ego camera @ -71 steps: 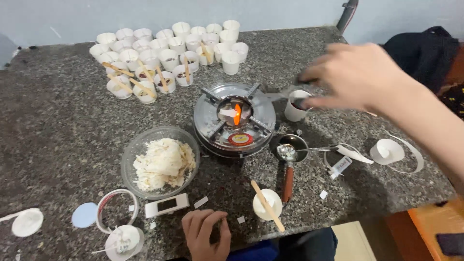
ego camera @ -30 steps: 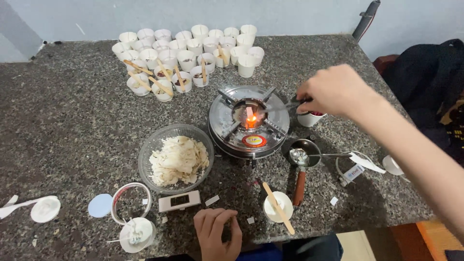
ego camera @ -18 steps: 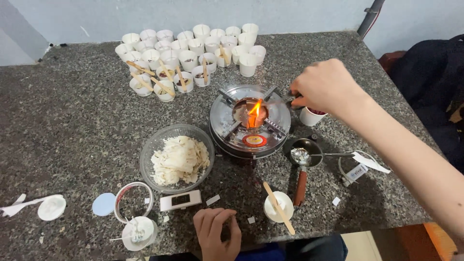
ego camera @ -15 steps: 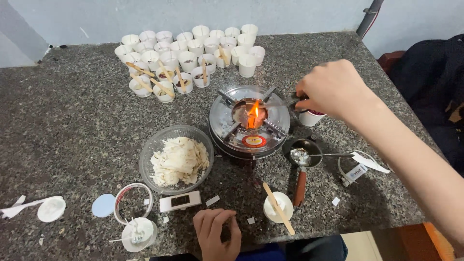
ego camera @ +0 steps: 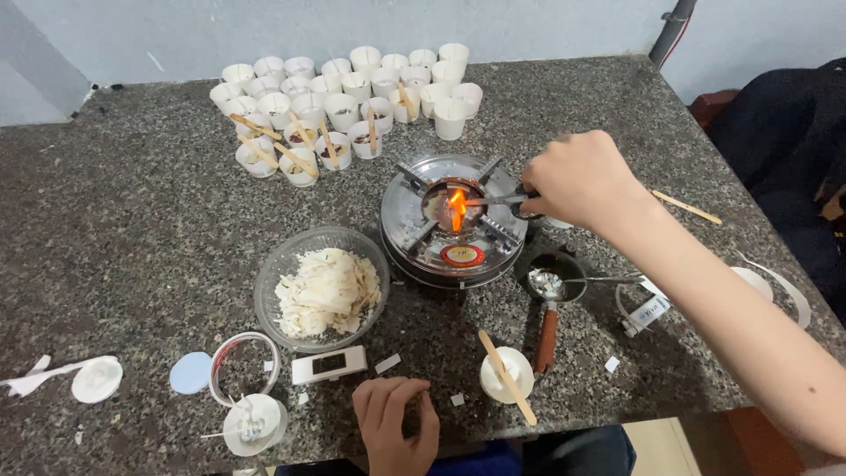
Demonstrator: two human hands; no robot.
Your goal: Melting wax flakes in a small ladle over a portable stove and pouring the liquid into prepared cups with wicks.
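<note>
The left hand [ego camera: 394, 423] rests at the near edge of the granite table [ego camera: 115, 220], fingers curled loosely, holding nothing. Just beyond it lie a small white cup [ego camera: 507, 375] with a wooden stick [ego camera: 506, 376] across it and a glass bowl [ego camera: 286, 264] of white flakes. Farther back, the right hand [ego camera: 577, 181] pinches metal scissors [ego camera: 493, 201], their tips in the flame [ego camera: 456, 205] of the round metal burner [ego camera: 454, 220]. White cups [ego camera: 352, 84] cluster at the far edge.

Right hand [ego camera: 577, 181] clenched, left hand [ego camera: 394, 427] curled

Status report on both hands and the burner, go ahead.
Right hand grips a thin metal tool, tip at the flame in the round metal burner. Left hand rests curled at the table edge, holding nothing visible. Nothing blocking the burner.
</note>
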